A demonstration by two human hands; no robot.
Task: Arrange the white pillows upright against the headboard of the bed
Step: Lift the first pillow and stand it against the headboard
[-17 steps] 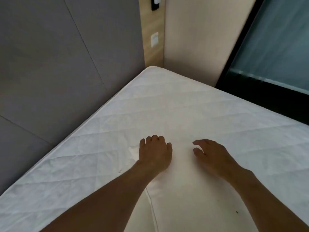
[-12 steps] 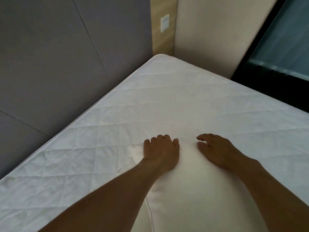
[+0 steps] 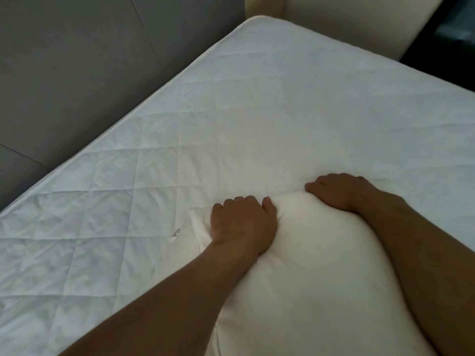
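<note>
A plump white pillow [image 3: 316,273] lies on the quilted white mattress [image 3: 231,111] at the bottom middle of the head view. My left hand [image 3: 243,224] grips its far left corner, fingers curled over the edge and pressing into the fabric. On the far right part of the same edge my right hand [image 3: 339,190] is closed over the pillow, fingers wrapped around the rim. The grey padded headboard [image 3: 77,60] runs along the left side of the mattress, well apart from the pillow. The near end of the pillow is out of frame.
A beige wall [image 3: 347,19] meets the mattress's far corner. A dark window frame [image 3: 452,34] stands at the upper right. A small label [image 3: 176,233] sticks out left of the pillow. Bare mattress lies between pillow and headboard.
Both hands went from resting loosely on the pillow to curling over its far edge and gripping it. The pillow now bulges up between my arms. The view has tilted downward.
</note>
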